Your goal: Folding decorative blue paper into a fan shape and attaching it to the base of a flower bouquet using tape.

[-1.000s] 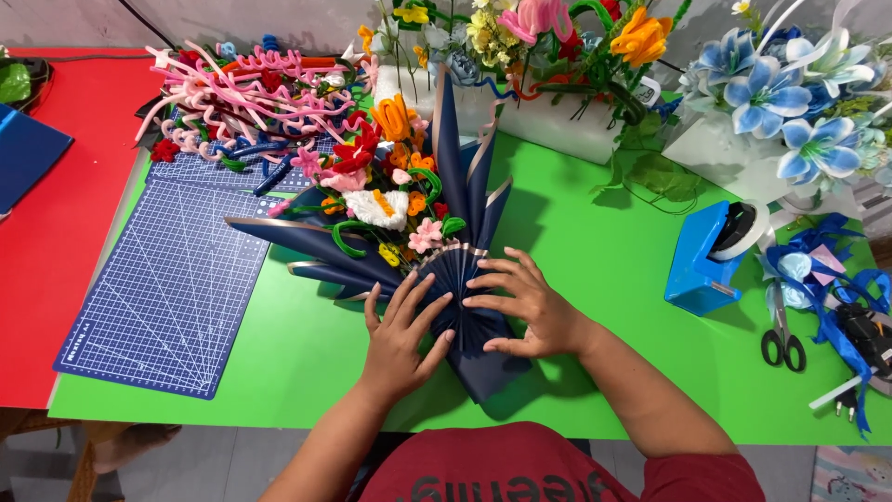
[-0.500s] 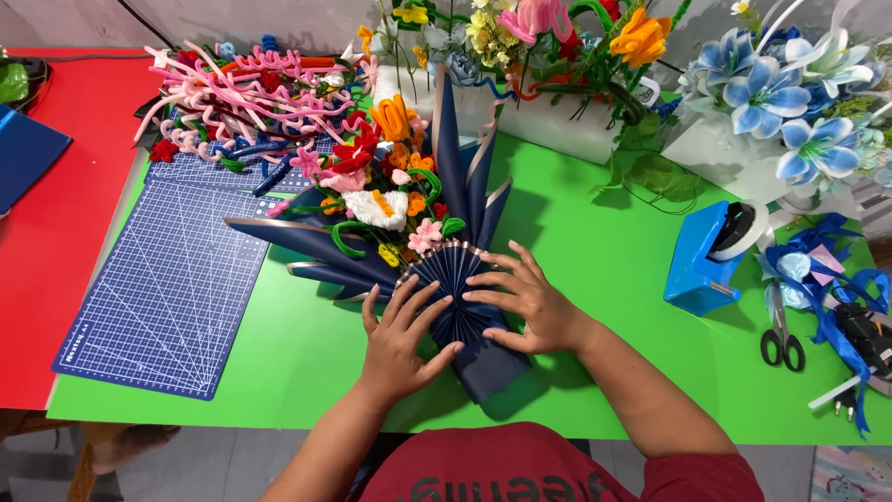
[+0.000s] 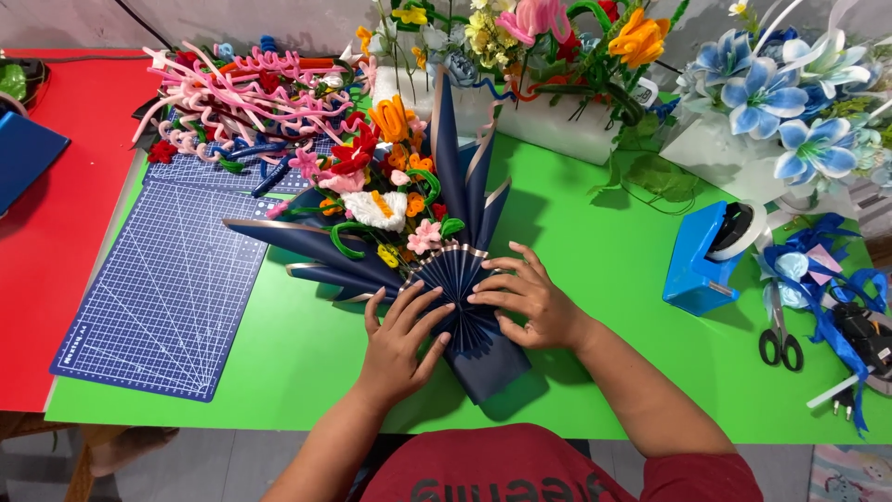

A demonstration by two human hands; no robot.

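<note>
- Head view: a bouquet [image 3: 390, 200] of small handmade flowers in red, orange, pink and white lies on the green table [image 3: 595, 279], wrapped in dark blue paper whose points fan out up and to the left.
- The left hand [image 3: 401, 336] lies flat with fingers spread on the lower left of a pleated dark blue paper fan [image 3: 455, 279], which sits across the front of the wrap just under the flowers.
- The right hand [image 3: 530, 299] rests on the right side of the same fan, fingers apart and lightly curled, the fingertips [image 3: 478, 299] pressing the pleats; neither hand is closed round anything.
- The wrap narrows to a folded blue base [image 3: 488, 367] between the two wrists, near the table's front edge.
- By my reading, the step in hand is seating the fan against the wrap and evening its folds.
- The next move seems to call for steady pressure from one hand so the pleats do not spring open while the fan is fixed.
- Beside the work: a blue cutting mat [image 3: 172, 297] to the left, a blue tape dispenser [image 3: 701, 260] and black-handled scissors [image 3: 779, 339] to the right, well apart from the hands.
- A heap of pink and red pipe cleaners [image 3: 242, 93] lies beyond the mat.
</note>
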